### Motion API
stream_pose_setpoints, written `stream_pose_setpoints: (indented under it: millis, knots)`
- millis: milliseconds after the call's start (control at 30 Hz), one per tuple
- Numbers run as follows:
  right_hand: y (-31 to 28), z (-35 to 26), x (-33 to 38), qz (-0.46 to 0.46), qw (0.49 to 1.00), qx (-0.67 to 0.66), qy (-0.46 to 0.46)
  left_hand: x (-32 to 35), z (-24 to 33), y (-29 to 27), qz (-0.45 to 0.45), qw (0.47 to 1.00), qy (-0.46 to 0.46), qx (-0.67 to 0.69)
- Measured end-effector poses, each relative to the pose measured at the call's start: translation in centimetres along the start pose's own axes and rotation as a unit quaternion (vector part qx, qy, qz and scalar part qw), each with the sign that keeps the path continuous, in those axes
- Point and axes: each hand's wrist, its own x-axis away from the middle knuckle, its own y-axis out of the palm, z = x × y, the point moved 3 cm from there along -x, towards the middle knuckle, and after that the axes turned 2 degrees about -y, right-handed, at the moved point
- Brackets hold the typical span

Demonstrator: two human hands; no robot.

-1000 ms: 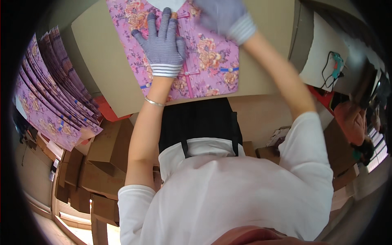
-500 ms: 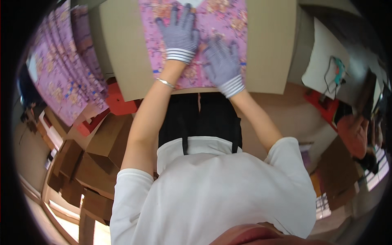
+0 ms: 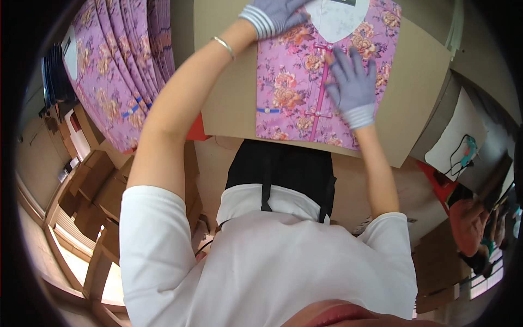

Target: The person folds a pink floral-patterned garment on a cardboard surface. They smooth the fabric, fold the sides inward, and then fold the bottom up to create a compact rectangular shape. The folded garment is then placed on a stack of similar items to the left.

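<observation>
A folded pink floral garment (image 3: 297,92) with a button placket and a white card in its neckline lies on a brown cardboard sheet (image 3: 229,103). My left hand (image 3: 272,15), in a grey glove with a striped cuff, presses flat on the garment's upper left shoulder. My right hand (image 3: 351,82), gloved the same way, lies flat with fingers spread on the front, just right of the placket. Neither hand grips anything. A thin bracelet (image 3: 223,46) sits on my left wrist.
A fanned stack of similar pink floral folded garments (image 3: 117,71) lies to the left. Cardboard boxes (image 3: 92,185) sit low on the left. A white sheet with a teal object (image 3: 463,150) is at the right. Another person (image 3: 474,229) is at the far right edge.
My left hand slid up to the garment's top left shoulder. My right hand moved up and right across the front. The view shifted, bringing the garment closer.
</observation>
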Motion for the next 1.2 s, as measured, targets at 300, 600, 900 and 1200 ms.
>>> stream_pose_setpoints:
  millis: [300, 600, 900, 1200]
  knots:
    - [-0.7, 7.2, -11.8, 0.089, 0.991, 0.064, -0.081, -4.1, -6.1, 1.8, 0.056, 0.993, -0.024, -0.097]
    - [1.4, -0.9, -0.8, -0.002, 0.988, 0.064, -0.137, 16.9, 16.6, 2.2, -0.057, 0.993, -0.084, 0.061]
    - [0.4, 0.6, 8.9, -0.034, 0.991, -0.041, -0.12, 29.5, 22.7, 4.0, -0.474, 0.731, -0.299, 0.39]
    - [1.4, 5.3, 3.2, 0.051, 0.996, 0.036, -0.07, 15.5, 12.5, 1.6, -0.193, 0.47, -0.441, 0.74]
